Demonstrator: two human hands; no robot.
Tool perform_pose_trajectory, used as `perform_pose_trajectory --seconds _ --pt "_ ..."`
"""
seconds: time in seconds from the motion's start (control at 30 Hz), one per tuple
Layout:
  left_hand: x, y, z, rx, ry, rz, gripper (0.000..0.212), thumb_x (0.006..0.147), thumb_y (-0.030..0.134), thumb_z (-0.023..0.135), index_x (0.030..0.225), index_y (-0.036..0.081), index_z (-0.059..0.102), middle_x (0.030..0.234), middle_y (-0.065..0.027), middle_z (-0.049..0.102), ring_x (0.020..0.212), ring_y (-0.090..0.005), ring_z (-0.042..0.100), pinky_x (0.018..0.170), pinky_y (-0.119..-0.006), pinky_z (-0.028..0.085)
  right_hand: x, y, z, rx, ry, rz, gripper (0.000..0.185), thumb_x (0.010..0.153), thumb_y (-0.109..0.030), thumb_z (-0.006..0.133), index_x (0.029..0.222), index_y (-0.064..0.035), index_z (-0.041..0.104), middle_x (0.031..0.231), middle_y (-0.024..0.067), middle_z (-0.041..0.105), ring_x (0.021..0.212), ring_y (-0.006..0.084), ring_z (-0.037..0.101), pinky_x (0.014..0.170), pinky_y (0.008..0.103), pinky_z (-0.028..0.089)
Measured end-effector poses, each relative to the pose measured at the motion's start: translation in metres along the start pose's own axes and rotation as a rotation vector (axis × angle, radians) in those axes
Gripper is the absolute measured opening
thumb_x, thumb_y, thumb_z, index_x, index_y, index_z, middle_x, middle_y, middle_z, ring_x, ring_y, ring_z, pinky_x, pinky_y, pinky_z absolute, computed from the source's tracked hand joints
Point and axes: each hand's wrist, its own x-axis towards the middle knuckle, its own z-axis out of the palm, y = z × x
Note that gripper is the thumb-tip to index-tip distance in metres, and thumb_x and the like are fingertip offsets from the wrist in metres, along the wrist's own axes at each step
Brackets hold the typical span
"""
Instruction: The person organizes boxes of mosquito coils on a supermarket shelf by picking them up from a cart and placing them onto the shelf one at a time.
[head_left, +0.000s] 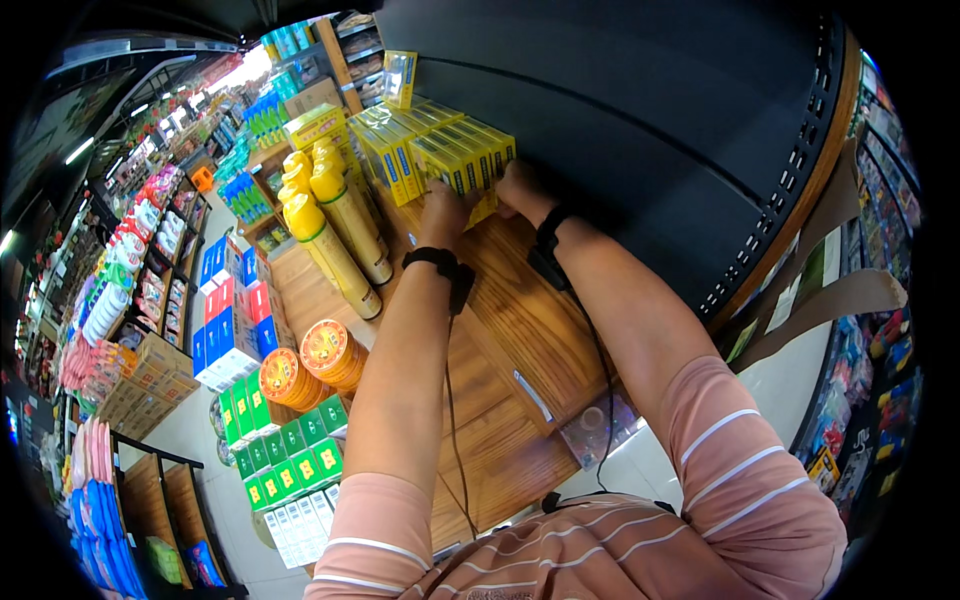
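Note:
Both hands are at a block of yellow boxes (469, 150) on a wooden shelf board (517, 292), against a dark back panel. My left hand (448, 208) is at the near left side of the block, its fingers partly hidden against the boxes. My right hand (517, 191) presses at the block's right end, beside the panel. The block appears held between the two hands. More yellow boxes (390, 150) stand directly behind and to the left, with one upright yellow box (400, 79) on top. Yellow-capped spray cans (337, 214) stand left of my left hand.
Stacked orange round tins (328, 346) and green boxes (285, 465) line the shelf's left side. The dark perforated panel (637, 97) rises at the right. A cable hangs from each wristband. Across the aisle are shelves of bottles (127, 255); cartons (154, 382) stand near them.

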Motion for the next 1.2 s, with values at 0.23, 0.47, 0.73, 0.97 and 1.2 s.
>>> perform_pose_trajectory --seconds 0.23,0.47,0.73,0.97,1.2 --pt "-0.015 0.04 -0.002 0.019 -0.08 -0.096 0.078 0.084 0.03 0.085 0.126 -0.021 0.042 0.116 -0.036 0.066 0.107 -0.0427 0.069 0.088 -0.043 0.056 0.011 0.026 -0.004 0.004 0.036 0.038 0.027 0.098 -0.012 0.056 0.113 0.0088 0.065 0.098 0.024 0.072 0.076 0.0304 0.074 0.06 0.0356 0.06" --pt "-0.015 0.02 -0.022 -0.062 -0.073 -0.097 0.065 0.089 0.02 0.079 0.125 -0.018 0.041 0.116 -0.0346 0.066 0.108 -0.042 0.068 0.085 -0.043 0.055 0.002 0.005 0.007 -0.033 -0.097 -0.035 0.033 0.101 -0.018 0.057 0.118 0.0104 0.059 0.093 0.0251 0.071 0.069 0.0283 0.074 0.057 0.0341 0.062" --pt "-0.019 0.028 -0.003 -0.025 -0.09 -0.103 0.067 0.091 0.021 0.077 0.129 -0.016 0.037 0.117 -0.0357 0.065 0.109 -0.0437 0.067 0.088 -0.043 0.054 0.001 0.021 -0.005 -0.021 -0.102 -0.01 0.03 0.101 -0.013 0.052 0.117 0.0114 0.059 0.095 0.0264 0.071 0.073 0.0287 0.075 0.058 0.0335 0.063" --pt "-0.011 0.001 -0.014 -0.036 -0.14 -0.264 0.072 0.091 0.025 0.077 0.135 -0.013 0.035 0.121 -0.0323 0.066 0.114 -0.0405 0.066 0.092 -0.042 0.053 -0.023 0.0 -0.003 0.056 -0.167 0.02 0.037 0.102 -0.015 0.05 0.127 0.0128 0.05 0.113 0.0264 0.066 0.081 0.0304 0.075 0.065 0.0335 0.065" --pt "-0.017 -0.032 -0.007 0.281 -0.219 0.079 0.043 0.098 0.027 0.062 0.137 0.01 0.056 0.131 -0.0129 0.064 0.115 -0.0288 0.061 0.102 -0.04 0.041 -0.02 0.019 0.001 0.259 -0.257 -0.039 0.037 0.101 -0.012 0.047 0.128 0.0133 0.049 0.117 0.0271 0.063 0.089 0.0335 0.075 0.072 0.0356 0.066"
